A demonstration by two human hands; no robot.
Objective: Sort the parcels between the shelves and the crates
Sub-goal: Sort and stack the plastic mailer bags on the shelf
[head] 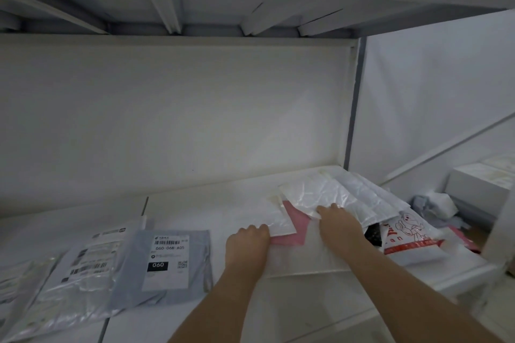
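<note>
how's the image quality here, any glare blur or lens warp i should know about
Head view: dim, flat, bluish light with no hard shadows; wide-angle warp bows the shelf edge; soft glare on the crinkled white parcel held by the right hand; the grey parcel label reads sharp, while the right edge and far-left parcels smear.

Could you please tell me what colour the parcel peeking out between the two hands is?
The parcel is pink, mostly covered by white bags; the head view shows it.
</note>
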